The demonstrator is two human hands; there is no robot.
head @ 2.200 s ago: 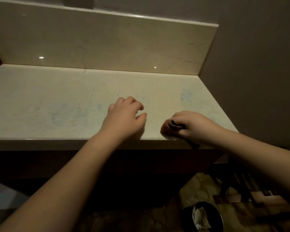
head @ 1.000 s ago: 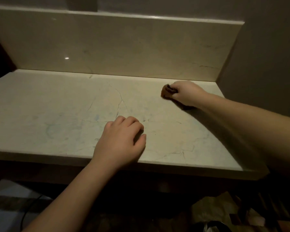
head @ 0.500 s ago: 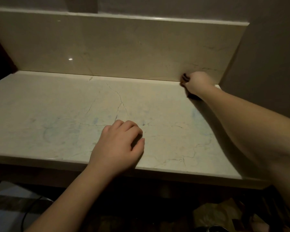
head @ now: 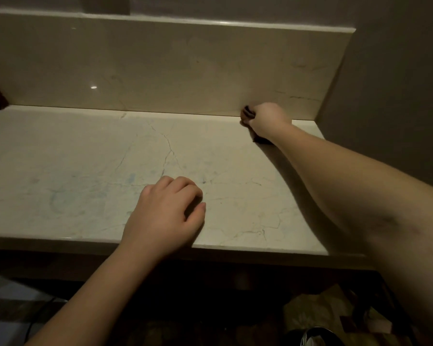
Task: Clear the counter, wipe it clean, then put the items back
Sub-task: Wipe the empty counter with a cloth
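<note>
stage: wiping step, judged mid-way; counter [head: 85,171] carries no items in view, so clearing looks done
left to do: rest of the wipe, then items go back; the items are nowhere in view
right hand [head: 268,119]: fingers curled round a small dark cloth [head: 247,113], pressing it onto the counter at the back edge, right where it meets the backsplash [head: 160,66], near the right rear corner
left hand [head: 165,213]: rests on the counter near the front edge, fingers loosely bent, holding nothing, likely bracing
surface: pale marble with thin veins and faint bluish smears left of centre, probably still to be wiped
containers: one dark round bin [head: 315,337] on the floor below right, mostly cut off; something pale inside, cannot tell what
light: dim, small detail unclear
</note>
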